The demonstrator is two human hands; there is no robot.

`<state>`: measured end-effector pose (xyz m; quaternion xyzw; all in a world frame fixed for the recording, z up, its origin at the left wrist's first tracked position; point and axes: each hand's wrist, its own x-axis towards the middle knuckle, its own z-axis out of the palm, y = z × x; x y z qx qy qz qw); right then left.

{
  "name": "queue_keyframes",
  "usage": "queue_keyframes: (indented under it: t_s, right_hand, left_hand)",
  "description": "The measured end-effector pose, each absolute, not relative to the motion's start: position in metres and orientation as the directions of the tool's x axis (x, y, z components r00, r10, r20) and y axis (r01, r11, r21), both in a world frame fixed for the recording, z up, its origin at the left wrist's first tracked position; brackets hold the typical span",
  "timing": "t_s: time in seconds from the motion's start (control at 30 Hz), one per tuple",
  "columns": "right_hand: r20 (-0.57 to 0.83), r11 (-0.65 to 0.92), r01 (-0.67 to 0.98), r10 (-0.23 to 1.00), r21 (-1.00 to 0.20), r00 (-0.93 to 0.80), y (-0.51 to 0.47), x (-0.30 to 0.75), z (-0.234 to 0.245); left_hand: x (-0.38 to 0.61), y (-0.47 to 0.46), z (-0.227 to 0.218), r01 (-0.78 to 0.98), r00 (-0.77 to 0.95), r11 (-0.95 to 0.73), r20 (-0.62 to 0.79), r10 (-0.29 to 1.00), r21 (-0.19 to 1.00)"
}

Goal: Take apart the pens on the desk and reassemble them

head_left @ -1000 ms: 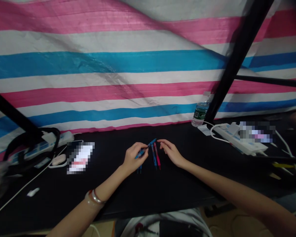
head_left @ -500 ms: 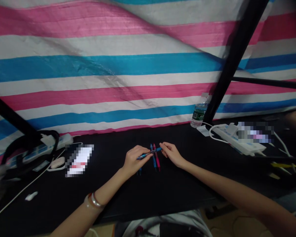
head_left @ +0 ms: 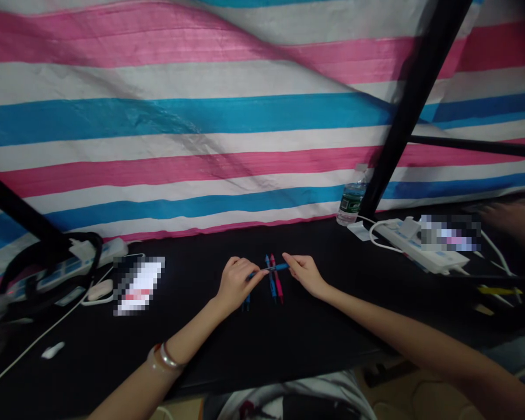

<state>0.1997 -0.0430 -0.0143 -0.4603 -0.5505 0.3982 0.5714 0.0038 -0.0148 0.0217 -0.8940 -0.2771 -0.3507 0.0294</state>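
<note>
Between my two hands a blue pen (head_left: 281, 266) is held roughly level, just above the table. My left hand (head_left: 237, 281) is closed on its left end, thumb stretched along it. The fingers of my right hand (head_left: 305, 274) pinch its other end. Under it, side by side on the black table (head_left: 297, 338), lie another blue pen (head_left: 272, 287) and a pink pen (head_left: 279, 286). Part of one more blue pen (head_left: 246, 302) shows below my left hand, which hides the rest.
A phone (head_left: 140, 287) and a white power strip (head_left: 114, 251) are at the left, near a small white object (head_left: 53, 350). Right of me stand a water bottle (head_left: 351, 198) and another power strip (head_left: 429, 248). Another person's blurred hand (head_left: 511, 219) is at the far right.
My left thumb has stretched along the held pen, and less of its left end shows. The other person's hand has moved left toward the right-hand power strip.
</note>
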Motion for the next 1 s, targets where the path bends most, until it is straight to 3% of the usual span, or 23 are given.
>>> queue_keyframes:
  t_s: [0.37, 0.57, 0.8, 1.0]
  right_hand:
    - [0.33, 0.309, 0.177, 0.938, -0.934, 0.104, -0.049, 0.201, -0.007]
    - [0.377, 0.342, 0.242, 0.919, -0.908, 0.114, -0.053, 0.202, -0.003]
    - [0.469, 0.441, 0.272, 0.882, -0.855, 0.045, -0.053, 0.198, -0.005]
    - [0.588, 0.539, 0.43, 0.809, -0.725, -0.022, -0.054, 0.199, -0.004]
  left_hand:
    - [0.003, -0.012, 0.019, 0.544, 0.692, -0.836, 0.528, 0.493, 0.069]
    - [0.004, -0.012, 0.019, 0.531, 0.701, -0.845, 0.534, 0.474, 0.053]
    - [0.0, -0.007, 0.017, 0.532, 0.611, -0.827, 0.595, 0.522, 0.179]
    - [-0.001, -0.005, 0.019, 0.554, 0.613, -0.813, 0.572, 0.545, 0.181]
